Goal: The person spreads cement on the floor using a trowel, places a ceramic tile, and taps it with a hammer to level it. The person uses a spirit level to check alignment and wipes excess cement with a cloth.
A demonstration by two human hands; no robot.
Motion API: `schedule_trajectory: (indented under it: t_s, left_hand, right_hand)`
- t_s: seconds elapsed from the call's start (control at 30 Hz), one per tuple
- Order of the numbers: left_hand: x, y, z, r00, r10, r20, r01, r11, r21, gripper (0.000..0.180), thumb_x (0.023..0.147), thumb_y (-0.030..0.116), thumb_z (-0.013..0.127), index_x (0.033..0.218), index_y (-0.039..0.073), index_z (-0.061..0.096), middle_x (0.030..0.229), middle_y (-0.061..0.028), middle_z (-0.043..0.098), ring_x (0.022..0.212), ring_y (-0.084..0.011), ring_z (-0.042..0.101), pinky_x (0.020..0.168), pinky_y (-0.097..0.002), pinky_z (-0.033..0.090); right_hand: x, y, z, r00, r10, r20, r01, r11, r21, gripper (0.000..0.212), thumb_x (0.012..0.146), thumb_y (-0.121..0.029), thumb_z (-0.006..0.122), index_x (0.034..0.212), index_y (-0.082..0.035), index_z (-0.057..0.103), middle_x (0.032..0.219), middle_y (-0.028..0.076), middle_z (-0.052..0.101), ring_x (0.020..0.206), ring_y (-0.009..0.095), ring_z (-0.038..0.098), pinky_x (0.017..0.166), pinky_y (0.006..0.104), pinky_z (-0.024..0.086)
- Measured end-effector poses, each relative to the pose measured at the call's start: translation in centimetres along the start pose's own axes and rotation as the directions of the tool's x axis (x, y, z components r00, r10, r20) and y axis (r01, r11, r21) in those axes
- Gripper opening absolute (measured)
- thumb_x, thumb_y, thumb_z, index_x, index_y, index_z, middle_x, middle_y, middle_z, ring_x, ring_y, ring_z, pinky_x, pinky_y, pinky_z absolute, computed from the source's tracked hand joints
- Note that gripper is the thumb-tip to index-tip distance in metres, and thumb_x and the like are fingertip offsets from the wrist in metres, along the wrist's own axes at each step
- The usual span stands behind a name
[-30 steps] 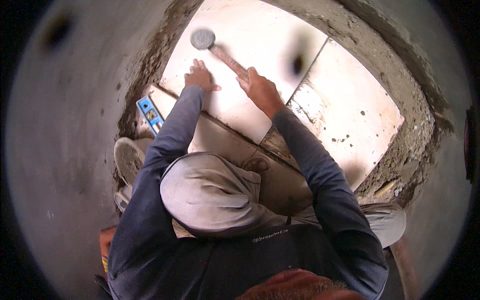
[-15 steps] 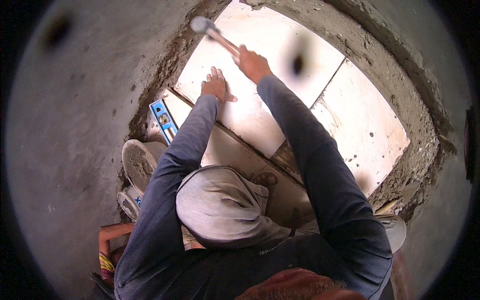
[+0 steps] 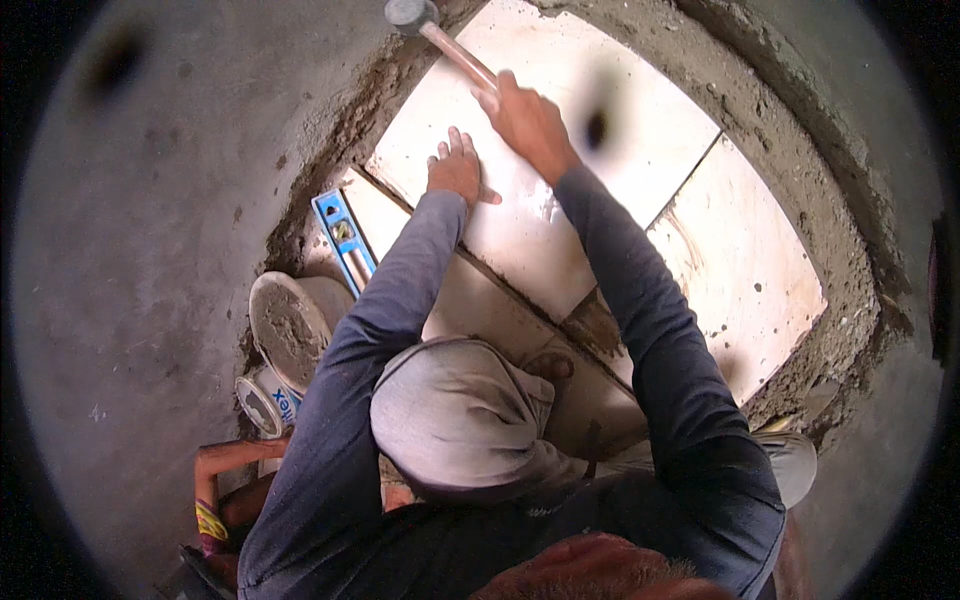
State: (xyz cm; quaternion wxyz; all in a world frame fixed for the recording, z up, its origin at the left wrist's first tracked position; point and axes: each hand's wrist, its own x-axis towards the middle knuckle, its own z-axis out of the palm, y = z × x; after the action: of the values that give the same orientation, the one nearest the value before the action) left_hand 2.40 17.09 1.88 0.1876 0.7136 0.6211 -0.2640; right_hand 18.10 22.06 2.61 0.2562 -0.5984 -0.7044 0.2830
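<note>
My right hand (image 3: 530,122) grips the wooden handle of a mallet (image 3: 462,58). Its grey, rounded head is up near the top edge of the picture, beyond the far left side of a large pale tile (image 3: 640,140). Flat on that same tile rests my left hand (image 3: 455,175), fingers stretched out and holding nothing. To the right, across a dark joint, lies another pale tile (image 3: 760,240) with smears and dark specks. A nearer tile (image 3: 480,300) runs along the joint on my side, partly hidden by my left arm and knee.
A blue spirit level (image 3: 347,240) lies left of my left forearm. Behind it stand a bucket (image 3: 290,325) of grey mortar and a white tub (image 3: 262,402). Another person's arm (image 3: 232,458) shows at lower left. Rough mortar (image 3: 775,110) borders the tiles by the walls.
The mallet and my right hand have moved a little farther away, toward the top of the view. My left hand keeps its place on the tile. The whole view has shifted slightly.
</note>
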Motion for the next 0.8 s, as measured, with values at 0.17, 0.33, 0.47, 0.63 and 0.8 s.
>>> schedule_trajectory:
  t_s: [0.17,0.33,0.47,0.63,0.8]
  left_hand:
    - [-0.3,0.1,-0.5,1.0,-0.007,0.006,0.007,1.0,-0.006,0.136,0.064,0.057,0.089,0.158,-0.007,0.015,0.167,-0.0271,0.01,0.152,-0.0424,0.025,0.119,-0.0542,0.031]
    - [-0.2,0.4,-1.1,0.999,-0.028,0.034,0.028,1.0,-0.004,0.135,0.064,0.057,0.089,0.158,-0.006,0.015,0.167,-0.0267,0.01,0.152,-0.0422,0.025,0.12,-0.0543,0.029]
    - [-0.5,0.8,-1.4,0.997,-0.037,0.061,0.035,0.999,0.027,0.134,0.067,0.056,0.088,0.158,-0.007,0.014,0.167,-0.0274,0.009,0.152,-0.0427,0.023,0.12,-0.0544,0.028]
    - [-0.5,1.3,-0.9,0.998,-0.05,0.044,0.048,0.997,0.052,0.132,0.07,0.056,0.086,0.158,-0.008,0.011,0.167,-0.0289,0.007,0.152,-0.0443,0.021,0.12,-0.0557,0.026]
    - [-0.4,1.5,-0.6,0.998,-0.054,0.041,0.051,0.996,0.068,0.13,0.072,0.054,0.086,0.158,-0.008,0.011,0.166,-0.0297,0.006,0.152,-0.0451,0.021,0.121,-0.0564,0.025]
  right_hand:
    - [0.3,0.0,-1.3,0.982,0.182,0.04,-0.181,0.983,-0.038,0.043,0.101,-0.042,0.055,0.11,0.001,0.054,0.089,0.028,0.071,0.083,0.046,0.071,0.072,0.054,0.056]
    - [1.0,0.4,-1.2,0.978,0.152,-0.14,-0.142,0.987,0.077,0.042,0.101,-0.041,0.055,0.104,0.001,0.055,0.085,0.028,0.071,0.082,0.045,0.071,0.073,0.0536,0.057]
    - [1.3,1.1,-2.2,0.985,0.164,-0.05,-0.168,0.983,-0.071,0.043,0.102,-0.042,0.054,0.105,0.001,0.053,0.082,0.028,0.07,0.078,0.045,0.071,0.07,0.0538,0.057]
    - [-1.4,1.2,-3.9,0.987,0.064,-0.145,-0.069,0.997,-0.033,0.042,0.102,-0.04,0.055,0.107,0.001,0.054,0.081,0.026,0.071,0.074,0.044,0.071,0.064,0.0525,0.057]
    - [-4.6,2.0,-3.6,0.987,0.158,-0.013,-0.158,0.987,-0.034,0.042,0.101,-0.04,0.057,0.109,0.002,0.054,0.081,0.026,0.071,0.072,0.043,0.071,0.063,0.052,0.056]
